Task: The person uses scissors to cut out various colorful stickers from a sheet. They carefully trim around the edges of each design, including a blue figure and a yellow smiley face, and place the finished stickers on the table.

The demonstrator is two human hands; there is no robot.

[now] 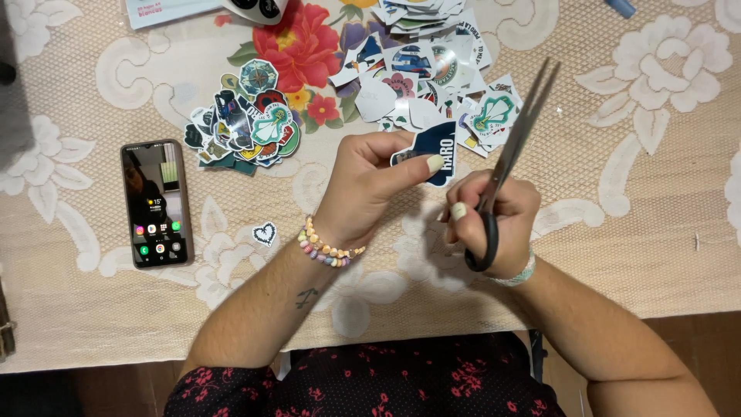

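Two hands mid-desk. My left hand [370,181] pinches dark blue sticker [430,150] up for trimming. My right hand [490,224] grips black scissors [509,154], blades slightly parted, pointing far. Cut stickers pile [247,116] far left, phone [156,203] left.

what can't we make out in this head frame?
- Dark blue sticker: lower left covered by the left hand.
- Scissors: handles wrapped by the right hand.
- White-and-black thing: cut off by the top edge.
- Phone screen: icons too small.
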